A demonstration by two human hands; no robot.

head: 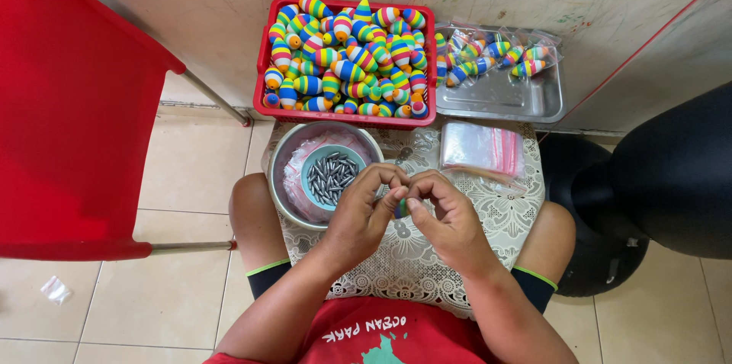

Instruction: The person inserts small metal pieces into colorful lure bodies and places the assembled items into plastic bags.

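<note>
Over the lace cloth (427, 257) on the person's lap, going left to right, a red chair (76, 105) stands on the tiled floor, a metal bowl (286, 181) holds a small dish of grey weights (330, 176), and the left hand (362, 215) and right hand (446, 215) meet fingertip to fingertip, pinching one striped float (400, 208) between them. Beyond them a red basket (263, 82) is heaped with floats, with clear bags (480, 149) and a steel tray (518, 101) of bagged floats to its right.
</note>
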